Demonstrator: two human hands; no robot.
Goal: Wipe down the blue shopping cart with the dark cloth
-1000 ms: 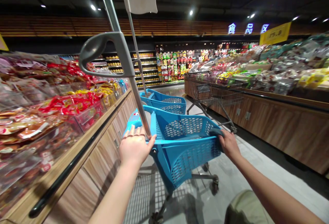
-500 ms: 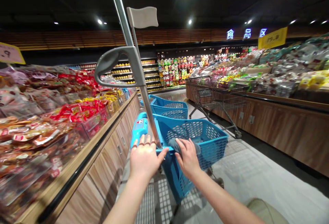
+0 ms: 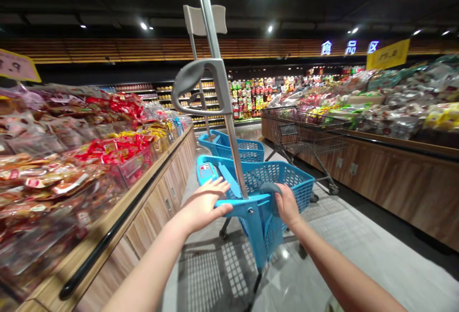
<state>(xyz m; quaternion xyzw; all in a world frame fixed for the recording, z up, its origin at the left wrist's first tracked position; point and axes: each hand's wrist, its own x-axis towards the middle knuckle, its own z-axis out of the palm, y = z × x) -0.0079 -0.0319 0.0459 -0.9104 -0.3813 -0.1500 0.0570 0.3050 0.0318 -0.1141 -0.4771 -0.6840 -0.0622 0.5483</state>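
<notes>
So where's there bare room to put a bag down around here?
Bare floor shows between the near blue cart and the right counter; a narrower strip lies between that cart and the left counter. Both counters are crowded, heaped with packets. Ahead it's tighter: a dark cart and another blue cart stand there.

Red packets crowd the left-hand counter, a wire trolley stands opposite (and there's a tilted yellow sign!).
</notes>
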